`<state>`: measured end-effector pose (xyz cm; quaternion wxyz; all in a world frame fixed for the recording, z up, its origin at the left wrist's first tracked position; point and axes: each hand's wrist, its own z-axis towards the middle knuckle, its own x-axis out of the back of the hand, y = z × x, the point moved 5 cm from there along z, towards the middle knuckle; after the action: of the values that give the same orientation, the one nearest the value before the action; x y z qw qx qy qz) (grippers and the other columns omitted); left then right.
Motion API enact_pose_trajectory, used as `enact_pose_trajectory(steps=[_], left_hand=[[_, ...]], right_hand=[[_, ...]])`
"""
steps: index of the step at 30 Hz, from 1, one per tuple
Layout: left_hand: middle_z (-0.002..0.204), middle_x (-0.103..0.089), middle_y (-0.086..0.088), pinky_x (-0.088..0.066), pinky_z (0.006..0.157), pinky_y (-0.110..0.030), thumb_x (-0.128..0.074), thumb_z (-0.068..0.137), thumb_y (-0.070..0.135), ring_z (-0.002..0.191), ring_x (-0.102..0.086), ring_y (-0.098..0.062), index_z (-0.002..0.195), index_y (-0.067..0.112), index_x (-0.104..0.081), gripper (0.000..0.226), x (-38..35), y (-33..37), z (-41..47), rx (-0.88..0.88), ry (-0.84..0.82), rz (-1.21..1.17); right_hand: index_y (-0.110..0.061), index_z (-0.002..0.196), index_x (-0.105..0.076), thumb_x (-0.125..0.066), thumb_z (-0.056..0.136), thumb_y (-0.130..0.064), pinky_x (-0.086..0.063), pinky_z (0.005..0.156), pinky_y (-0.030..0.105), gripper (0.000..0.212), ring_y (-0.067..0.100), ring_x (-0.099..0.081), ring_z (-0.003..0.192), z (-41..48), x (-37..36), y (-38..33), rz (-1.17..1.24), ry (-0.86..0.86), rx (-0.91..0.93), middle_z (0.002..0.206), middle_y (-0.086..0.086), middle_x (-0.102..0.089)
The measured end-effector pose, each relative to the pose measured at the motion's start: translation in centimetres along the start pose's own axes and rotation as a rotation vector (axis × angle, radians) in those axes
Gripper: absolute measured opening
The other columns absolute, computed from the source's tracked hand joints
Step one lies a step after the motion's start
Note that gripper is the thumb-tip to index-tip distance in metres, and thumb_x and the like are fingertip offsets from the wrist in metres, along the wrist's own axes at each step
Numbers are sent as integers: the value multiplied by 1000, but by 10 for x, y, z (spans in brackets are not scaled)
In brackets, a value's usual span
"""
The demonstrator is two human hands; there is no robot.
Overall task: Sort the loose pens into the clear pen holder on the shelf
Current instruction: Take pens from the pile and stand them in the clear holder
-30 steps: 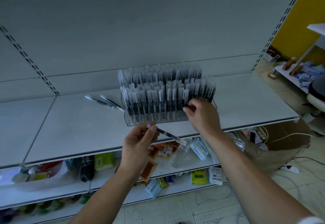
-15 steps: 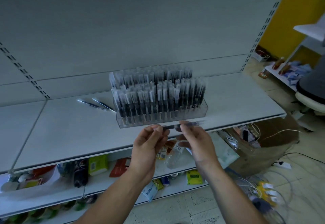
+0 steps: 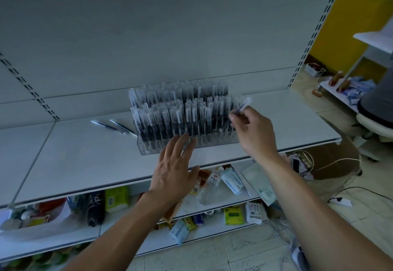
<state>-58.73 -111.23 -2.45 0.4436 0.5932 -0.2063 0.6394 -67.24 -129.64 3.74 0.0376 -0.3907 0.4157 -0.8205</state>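
- While the right hand (image 3: pixel 253 136) pinches a single pen (image 3: pixel 241 106) between thumb and curled fingertips, the pen sits tilted over the right end of the clear pen holder (image 3: pixel 212 144), its pale cap end pointing up and to the right.
- Whether the pen's lower tip has reached a slot cannot be told, as the hand covers it.
- The left hand (image 3: pixel 174 170) grips nothing. Its fingers are straight and spread, and their tips lie against the holder's front wall near the middle.
- The holder stands on the white shelf (image 3: pixel 85 160), set back from the front edge. It is packed with upright rows of dark-barrelled pens under clear caps.
- Two loose pens (image 3: pixel 107 125) lie on the shelf just left of the holder, side by side and slanted. The nearer one's tip is close to the holder's left end.
- Beneath, the lower shelves (image 3: pixel 46 238) carry a jumble of goods, among them a green packet (image 3: pixel 117 199), a clear plastic bottle (image 3: pixel 209 194) lying on its side and a pale pouch marked "ZERO" (image 3: pixel 178 231).
- Off to the right are a yellow wall (image 3: pixel 344 26) and a white power strip (image 3: pixel 340 202) on the tiled floor.
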Motion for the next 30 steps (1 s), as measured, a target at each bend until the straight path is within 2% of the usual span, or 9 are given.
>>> enact_pose_trajectory(steps=[4,8,10,12,16,22,25,27,30], left_hand=[[159,-20,-3,-1,113,-30,-52,93,39,146,-14,-23,152,19,-23,69,-2,1,2,-25,-21,39],[158,-24,-2,-4,113,-30,-56,91,37,146,-16,-22,150,19,-30,67,-4,-1,3,-18,-21,47],[157,-24,-2,-5,113,-31,-56,90,38,146,-16,-23,148,19,-33,65,-6,-1,3,-16,-38,53],[158,-21,-3,-6,114,-33,-54,90,39,146,-14,-24,147,19,-36,63,-7,-1,3,-24,-56,62],[161,-8,-2,2,114,-30,-52,92,39,148,-2,-22,149,20,-31,64,-8,-2,2,-37,-80,59],[162,2,3,1,116,-28,-46,94,43,148,4,-17,150,25,-27,62,-5,-6,2,-54,-108,43],[162,4,3,3,114,-26,-46,94,42,148,5,-16,149,26,-30,60,-4,-8,2,-63,-125,41],[162,6,2,2,116,-28,-45,94,44,148,7,-16,148,26,-31,59,-3,-9,2,-74,-146,41],[161,12,2,2,118,-31,-43,95,45,147,12,-14,148,26,-31,57,-1,-13,1,-104,-184,21]], right_hand=[[-10,98,-65,-56,97,-29,-54,63,39,22,21,-64,69,9,-13,-3,-61,-32,80,82,6,-69],[-6,89,-62,-57,96,-31,-45,52,31,27,16,-55,57,16,-22,-5,-137,-67,121,73,3,-63],[-10,83,-56,-57,96,-31,-33,47,26,25,11,-44,50,13,-34,0,-189,-164,81,64,-2,-54],[-14,77,-52,-57,96,-32,-30,47,26,26,12,-42,49,11,-42,6,-210,-203,31,59,-5,-47],[-10,81,-56,-59,95,-31,-32,51,27,25,17,-48,55,15,-47,4,-209,-174,0,65,0,-54],[-10,77,-56,-58,96,-30,-35,52,28,27,20,-50,56,11,-49,6,-266,-229,-35,62,1,-53],[-6,80,-59,-58,96,-29,-44,58,32,28,25,-56,64,7,-55,5,-296,-198,-12,72,8,-59],[-3,84,-62,-58,95,-28,-44,60,33,28,26,-57,67,6,-56,4,-277,-180,-24,78,12,-63],[-2,100,-67,-59,95,-29,-50,70,35,28,25,-61,76,-1,-52,5,-233,-165,-89,92,12,-67]])
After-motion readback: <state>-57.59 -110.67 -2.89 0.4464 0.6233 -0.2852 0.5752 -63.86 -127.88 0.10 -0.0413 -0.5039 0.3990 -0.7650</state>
